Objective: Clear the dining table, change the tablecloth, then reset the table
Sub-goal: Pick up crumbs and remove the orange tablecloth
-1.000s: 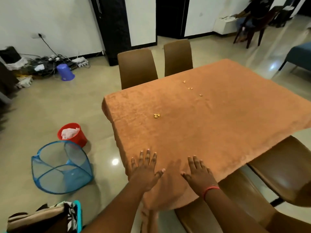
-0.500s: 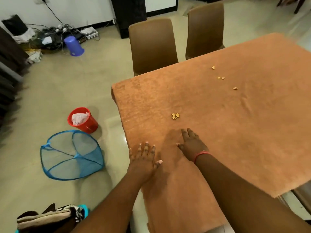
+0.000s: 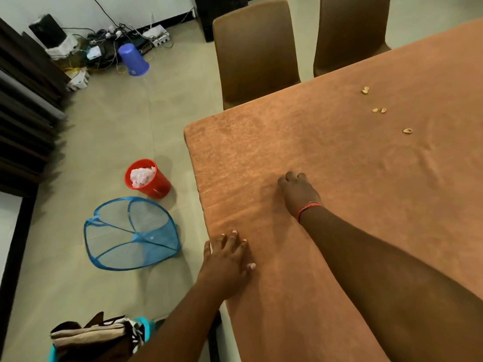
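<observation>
Item: orange tablecloth [image 3: 352, 205], over whole table. I see L hand [image 3: 227, 259] flat, fingers straight, at near-left edge. R hand [image 3: 299, 192] fingers curled on cloth; grasp: can't tell. Shell bits [image 3: 407, 130] twd far edge, well apart.

My dining table [image 3: 198, 163] is covered by an orange tablecloth [image 3: 352, 205]. Scattered nut shells [image 3: 407, 130] lie on its far side. My left hand [image 3: 230, 259] rests flat at the near edge; my right hand [image 3: 299, 190] rests farther in, fingers curled.
</observation>
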